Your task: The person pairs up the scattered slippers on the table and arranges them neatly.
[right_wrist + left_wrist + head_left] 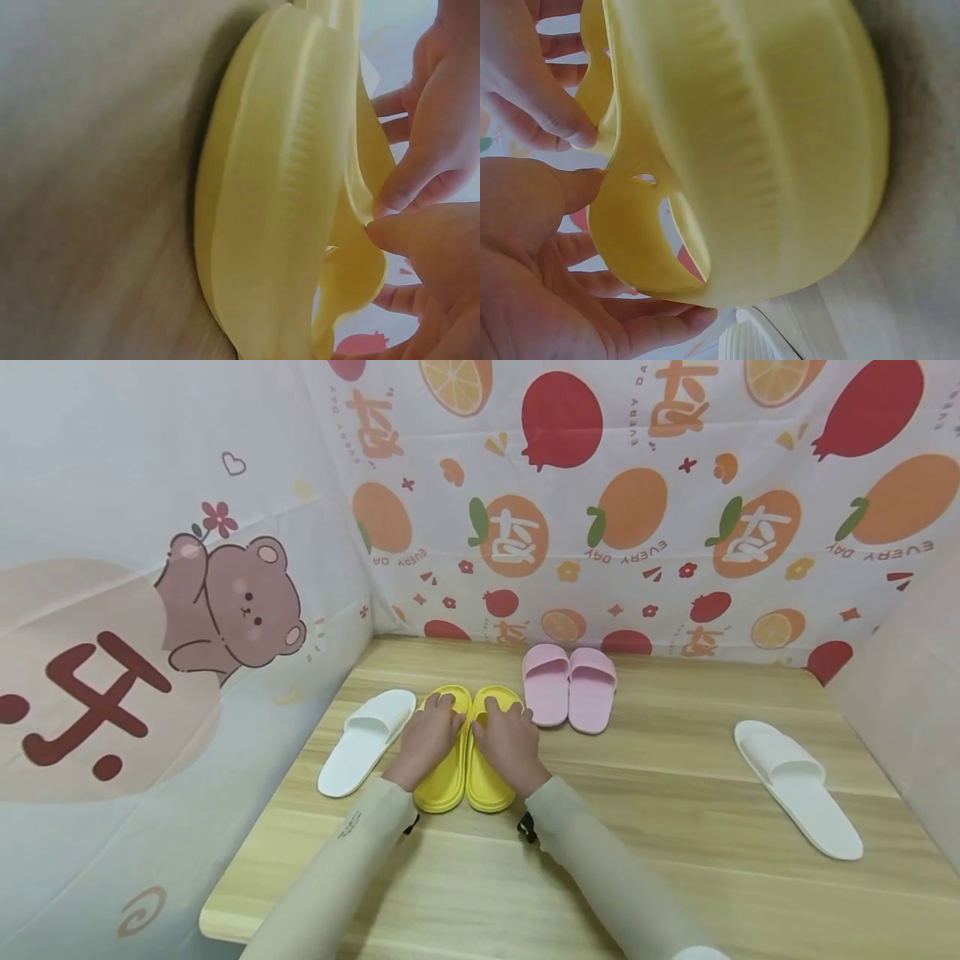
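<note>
A pair of yellow slippers stands side by side on the wooden table, toes pointing to the back wall. My left hand holds the left yellow slipper by its strap, thumb at the strap's edge and fingers around its outer side in the left wrist view. By the other strap, my right hand holds the right yellow slipper. Both thumbs sit close together at the inner edges in the right wrist view. The hands hide much of the straps from above. Heels of the slippers rest low over the tabletop.
One white slipper lies left of the yellow pair; another white slipper lies far right, angled. Pink slippers stand together behind and right of the yellow ones. Printed cloth walls enclose the table at back and sides.
</note>
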A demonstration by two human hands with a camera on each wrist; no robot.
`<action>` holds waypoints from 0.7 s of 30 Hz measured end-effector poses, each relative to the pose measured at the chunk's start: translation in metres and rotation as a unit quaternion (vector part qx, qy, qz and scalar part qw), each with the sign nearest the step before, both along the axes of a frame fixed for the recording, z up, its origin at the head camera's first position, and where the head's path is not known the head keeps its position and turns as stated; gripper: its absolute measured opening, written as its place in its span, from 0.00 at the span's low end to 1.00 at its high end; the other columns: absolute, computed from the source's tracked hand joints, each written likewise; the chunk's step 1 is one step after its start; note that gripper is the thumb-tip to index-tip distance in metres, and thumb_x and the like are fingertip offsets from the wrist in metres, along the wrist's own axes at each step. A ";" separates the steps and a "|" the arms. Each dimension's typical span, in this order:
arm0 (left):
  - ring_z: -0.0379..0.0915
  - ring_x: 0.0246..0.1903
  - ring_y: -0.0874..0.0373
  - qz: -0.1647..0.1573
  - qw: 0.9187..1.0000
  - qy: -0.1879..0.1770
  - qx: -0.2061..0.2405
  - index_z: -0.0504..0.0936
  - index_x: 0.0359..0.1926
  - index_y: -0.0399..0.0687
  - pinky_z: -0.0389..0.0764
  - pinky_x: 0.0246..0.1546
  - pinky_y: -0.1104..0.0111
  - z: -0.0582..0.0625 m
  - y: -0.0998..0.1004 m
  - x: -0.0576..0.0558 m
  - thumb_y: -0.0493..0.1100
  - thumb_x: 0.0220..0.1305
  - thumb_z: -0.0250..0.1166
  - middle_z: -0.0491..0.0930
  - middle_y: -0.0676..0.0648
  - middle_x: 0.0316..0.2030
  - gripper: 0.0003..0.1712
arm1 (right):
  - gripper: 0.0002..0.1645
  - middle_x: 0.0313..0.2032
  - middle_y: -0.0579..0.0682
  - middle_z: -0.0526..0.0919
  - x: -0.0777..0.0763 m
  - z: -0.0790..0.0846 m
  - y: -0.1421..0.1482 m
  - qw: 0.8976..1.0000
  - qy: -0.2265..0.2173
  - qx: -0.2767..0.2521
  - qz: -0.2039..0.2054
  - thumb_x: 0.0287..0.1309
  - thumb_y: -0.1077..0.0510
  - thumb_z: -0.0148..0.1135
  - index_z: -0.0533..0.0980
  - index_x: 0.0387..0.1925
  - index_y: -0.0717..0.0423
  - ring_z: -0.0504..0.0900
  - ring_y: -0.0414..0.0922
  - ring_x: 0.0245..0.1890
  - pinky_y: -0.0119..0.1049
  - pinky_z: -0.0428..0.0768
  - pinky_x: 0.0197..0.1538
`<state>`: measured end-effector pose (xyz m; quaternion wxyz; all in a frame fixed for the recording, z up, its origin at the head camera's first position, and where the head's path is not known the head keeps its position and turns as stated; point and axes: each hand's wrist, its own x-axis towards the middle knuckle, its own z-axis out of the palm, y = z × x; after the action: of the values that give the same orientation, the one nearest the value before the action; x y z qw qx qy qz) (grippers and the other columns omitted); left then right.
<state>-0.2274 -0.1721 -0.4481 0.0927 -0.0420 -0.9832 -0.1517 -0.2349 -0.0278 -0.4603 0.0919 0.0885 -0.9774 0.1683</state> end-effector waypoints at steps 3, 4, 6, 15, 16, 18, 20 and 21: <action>0.75 0.32 0.41 -0.002 1.000 0.001 0.003 0.73 0.55 0.39 0.78 0.32 0.51 -0.001 0.000 -0.008 0.49 0.70 0.56 0.72 0.38 0.50 0.21 | 0.22 0.37 0.60 0.76 -0.005 0.000 -0.001 1.000 0.009 0.002 -0.002 0.60 0.37 0.56 0.72 0.50 0.44 0.75 0.57 0.36 0.48 0.74 0.30; 0.75 0.33 0.41 -0.001 1.000 0.000 0.005 0.73 0.55 0.39 0.78 0.32 0.51 -0.001 -0.001 -0.010 0.50 0.70 0.56 0.72 0.38 0.50 0.21 | 0.23 0.37 0.60 0.76 -0.007 0.000 -0.002 1.000 0.009 0.001 -0.003 0.60 0.38 0.56 0.72 0.51 0.44 0.76 0.57 0.36 0.48 0.75 0.30; 0.76 0.34 0.40 0.001 1.000 -0.002 0.007 0.72 0.57 0.39 0.79 0.33 0.50 -0.001 -0.002 -0.014 0.49 0.70 0.56 0.72 0.37 0.52 0.22 | 0.23 0.38 0.61 0.76 -0.010 0.000 -0.005 1.000 0.005 -0.004 -0.005 0.61 0.38 0.56 0.72 0.52 0.44 0.75 0.58 0.37 0.49 0.75 0.31; 0.75 0.45 0.37 -0.014 0.999 -0.021 0.025 0.70 0.59 0.36 0.75 0.44 0.47 -0.004 0.003 -0.029 0.47 0.71 0.54 0.72 0.34 0.54 0.23 | 0.24 0.41 0.61 0.76 -0.019 -0.003 -0.006 0.999 -0.032 0.008 -0.032 0.63 0.38 0.53 0.70 0.55 0.43 0.74 0.58 0.40 0.49 0.75 0.32; 0.74 0.45 0.36 -0.016 0.999 -0.018 0.026 0.70 0.59 0.36 0.75 0.44 0.47 -0.004 0.002 -0.030 0.47 0.71 0.54 0.72 0.34 0.54 0.23 | 0.24 0.40 0.60 0.76 -0.019 -0.003 -0.007 0.999 -0.031 0.010 -0.034 0.63 0.38 0.52 0.70 0.55 0.44 0.74 0.58 0.40 0.49 0.75 0.32; 0.74 0.45 0.34 -0.015 0.999 -0.015 0.032 0.70 0.58 0.36 0.74 0.44 0.45 -0.004 0.001 -0.033 0.47 0.71 0.54 0.72 0.33 0.54 0.22 | 0.24 0.40 0.60 0.77 -0.021 -0.003 -0.010 0.999 -0.025 0.014 -0.038 0.63 0.38 0.52 0.71 0.55 0.43 0.75 0.57 0.40 0.48 0.75 0.33; 0.74 0.45 0.33 -0.013 0.999 -0.016 0.039 0.69 0.58 0.36 0.74 0.45 0.44 -0.005 -0.002 -0.036 0.47 0.71 0.54 0.71 0.33 0.54 0.22 | 0.24 0.40 0.60 0.77 -0.022 -0.004 -0.012 0.999 -0.020 0.019 -0.038 0.63 0.37 0.53 0.71 0.54 0.43 0.75 0.57 0.40 0.48 0.75 0.33; 0.73 0.45 0.33 -0.011 0.999 -0.020 0.042 0.69 0.59 0.36 0.73 0.45 0.44 -0.006 -0.003 -0.037 0.47 0.71 0.54 0.71 0.33 0.54 0.22 | 0.24 0.40 0.59 0.77 -0.023 -0.004 -0.013 0.999 -0.019 0.021 -0.036 0.63 0.37 0.53 0.71 0.54 0.43 0.75 0.57 0.40 0.48 0.75 0.33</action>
<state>-0.2641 -0.1750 -0.4542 0.0732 -0.0454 -0.9771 -0.1944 -0.2583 -0.0409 -0.4642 0.0774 0.0522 -0.9849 0.1460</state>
